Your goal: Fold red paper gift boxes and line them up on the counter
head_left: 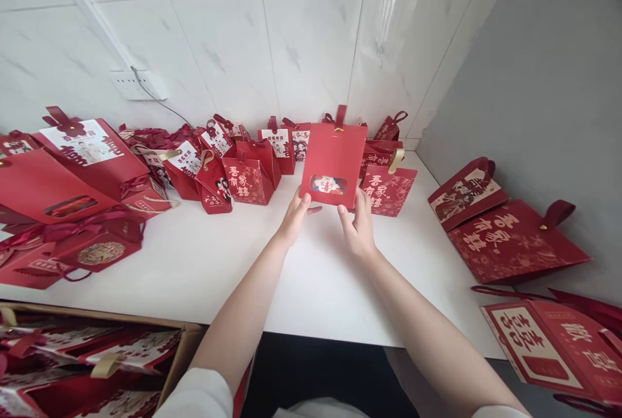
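Note:
I hold a flat red gift box (334, 160) upright over the white table (311, 275). It has a small oval window near its lower edge and a ribbon tab on top. My left hand (294, 216) grips its lower left corner, fingers curled on the edge. My right hand (358, 227) pinches its lower right corner. Behind it, along the tiled wall, stand several folded red gift boxes (247, 178) with gold print and ribbon handles.
Larger red boxes (72, 178) are piled at the left. Flat red boxes (510, 236) lean against the grey wall at the right. A cardboard carton (97, 353) of more boxes sits at the lower left. A wall socket (138, 84) with a cable is on the tiles.

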Motion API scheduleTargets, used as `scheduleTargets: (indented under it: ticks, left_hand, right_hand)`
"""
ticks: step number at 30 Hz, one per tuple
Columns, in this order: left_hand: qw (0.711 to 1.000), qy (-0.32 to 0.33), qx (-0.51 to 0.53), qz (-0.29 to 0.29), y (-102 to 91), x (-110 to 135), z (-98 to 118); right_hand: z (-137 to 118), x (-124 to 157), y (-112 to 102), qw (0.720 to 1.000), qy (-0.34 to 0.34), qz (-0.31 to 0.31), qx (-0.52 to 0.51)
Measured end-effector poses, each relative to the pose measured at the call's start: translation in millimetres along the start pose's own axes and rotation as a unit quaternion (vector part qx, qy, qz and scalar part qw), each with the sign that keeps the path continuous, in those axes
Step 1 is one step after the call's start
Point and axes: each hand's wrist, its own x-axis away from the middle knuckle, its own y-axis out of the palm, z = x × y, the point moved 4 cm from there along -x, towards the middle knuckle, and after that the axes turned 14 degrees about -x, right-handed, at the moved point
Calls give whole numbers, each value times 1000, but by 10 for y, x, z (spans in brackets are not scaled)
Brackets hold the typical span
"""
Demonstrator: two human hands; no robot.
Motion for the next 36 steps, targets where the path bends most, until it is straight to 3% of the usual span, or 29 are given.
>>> scheduleTargets:
  ticks: [3, 5, 11, 16, 20, 22, 31, 34, 36]
  left_hand:
    - [992, -105, 55, 48, 75, -5, -173]
    - [987, -129, 70, 72, 122, 8, -235]
    - [992, -87, 92, -8, 185, 28, -190]
    - [995, -65, 59, 46, 18, -27, -253]
    - [991, -14, -67, 115, -55, -28, -301]
    - [985, -3, -119, 129, -59, -13, -310]
    - [955, 49, -265, 123, -134, 11, -232]
    - [963, 50, -244, 99, -143, -3, -260]
    - [984, 16, -163, 74, -133, -19, -301]
  right_hand:
    - [-23, -12, -37, 996, -53, 20, 68]
    - [-37, 0, -33, 992, -81, 28, 91]
    - [-96, 67, 69, 992, -108, -25, 67]
    - [-5, 64, 92, 997, -35, -26, -63]
    - [247, 43, 59, 996, 80, 14, -37]
    - [340, 33, 54, 994, 109, 4, -14]
    - [367, 19, 81, 996, 82, -38, 1]
    - [323, 28, 107, 995, 66, -64, -24]
    - [304, 34, 120, 995, 55, -56, -65]
